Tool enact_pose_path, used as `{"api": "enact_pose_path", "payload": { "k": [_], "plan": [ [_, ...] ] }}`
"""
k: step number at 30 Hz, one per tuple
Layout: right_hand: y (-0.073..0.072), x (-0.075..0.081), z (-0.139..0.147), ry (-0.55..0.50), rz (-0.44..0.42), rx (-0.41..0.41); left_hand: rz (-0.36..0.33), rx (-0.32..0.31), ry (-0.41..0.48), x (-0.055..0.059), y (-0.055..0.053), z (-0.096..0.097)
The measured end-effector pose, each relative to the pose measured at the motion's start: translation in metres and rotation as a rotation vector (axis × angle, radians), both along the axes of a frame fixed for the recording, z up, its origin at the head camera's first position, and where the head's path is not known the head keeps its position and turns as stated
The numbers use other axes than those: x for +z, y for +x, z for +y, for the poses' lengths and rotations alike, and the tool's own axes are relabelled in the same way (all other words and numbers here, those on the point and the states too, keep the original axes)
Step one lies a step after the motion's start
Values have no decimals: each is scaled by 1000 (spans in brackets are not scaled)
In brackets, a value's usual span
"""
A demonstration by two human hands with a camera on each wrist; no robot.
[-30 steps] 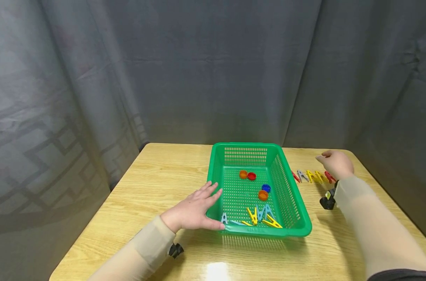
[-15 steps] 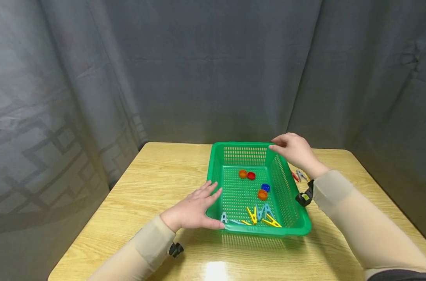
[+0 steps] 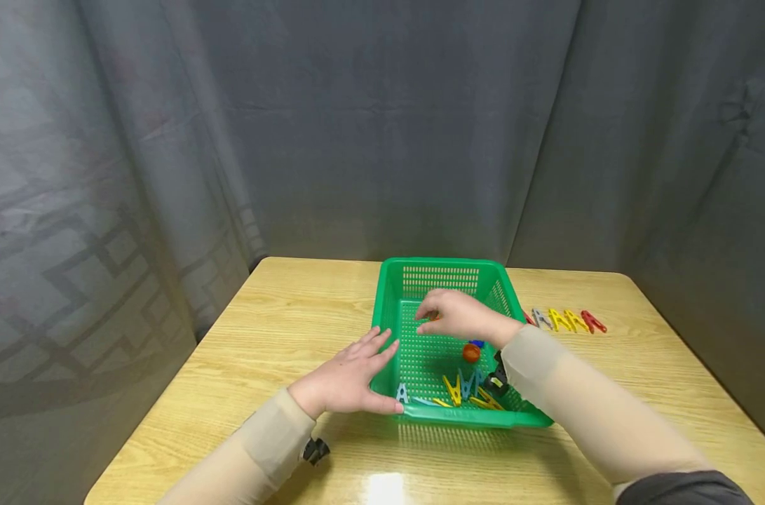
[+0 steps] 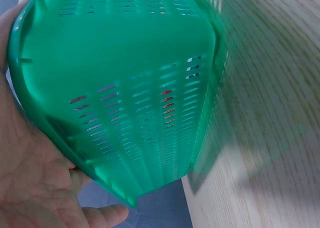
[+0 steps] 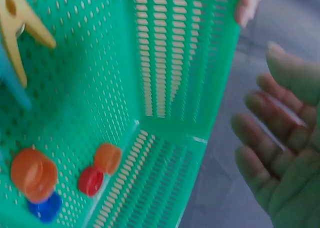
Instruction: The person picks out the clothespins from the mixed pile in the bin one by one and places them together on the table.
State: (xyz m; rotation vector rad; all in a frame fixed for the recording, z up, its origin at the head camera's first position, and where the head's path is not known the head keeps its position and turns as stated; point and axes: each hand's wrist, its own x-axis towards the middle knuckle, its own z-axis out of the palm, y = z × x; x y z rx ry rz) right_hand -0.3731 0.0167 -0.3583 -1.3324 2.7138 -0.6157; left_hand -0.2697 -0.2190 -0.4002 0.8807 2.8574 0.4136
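Note:
A green plastic basket (image 3: 442, 262) stands on the table, its front tilted slightly off the wood in the head view. My left hand (image 3: 347, 379) rests at its front left corner, fingers spread and thumb on the rim. Over the basket's inside hovers my right hand (image 3: 463, 317), fingers loosely bent with nothing between them; the right wrist view shows its palm bare. Below it lie bottle caps: a large orange cap (image 5: 34, 175), a blue cap (image 5: 45, 207), a red cap (image 5: 91, 181) and a smaller orange cap (image 5: 107, 158). Yellow clothespins (image 3: 453, 391) and light blue clothespins (image 3: 465, 385) lie near the front wall.
Right of the basket, clothespins lie in a row on the wooden table (image 3: 281, 308): a grey clothespin (image 3: 541, 319), two yellow ones and a red clothespin (image 3: 593, 322) at the end. Grey curtains (image 3: 369, 126) hang behind and on both sides.
My right hand has swung left from above the clothespin row, across the basket's right rim, and down into the basket. The left hand has stayed put.

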Motion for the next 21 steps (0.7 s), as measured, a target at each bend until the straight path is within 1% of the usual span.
{"api": "enact_pose_path", "payload": {
  "k": [1, 4, 6, 8, 10, 15, 18, 21],
  "plan": [
    [0, -3, -4, 22, -12, 43, -1, -1, 2, 0, 0, 0],
    [3, -10, -15, 85, -83, 160, -9, 2, 11, 0, 0, -1],
    [5, -15, -22, 137, -126, 207, -17, 8, 16, 1, 1, -1],
    [8, -20, -28, 197, -163, 228, -24, 12, 21, 0, 1, -1],
    [11, -24, -35, 259, -180, 239, -27, 16, 19, 1, 1, 0],
    [17, -36, -48, 398, -187, 319, -27, 11, 19, -1, 0, 0],
    [18, -43, -52, 451, -183, 359, -28, 11, 19, -1, 0, -1],
    [18, -47, -53, 502, -180, 383, -27, 12, 15, -2, 0, -2]
  ]
}}
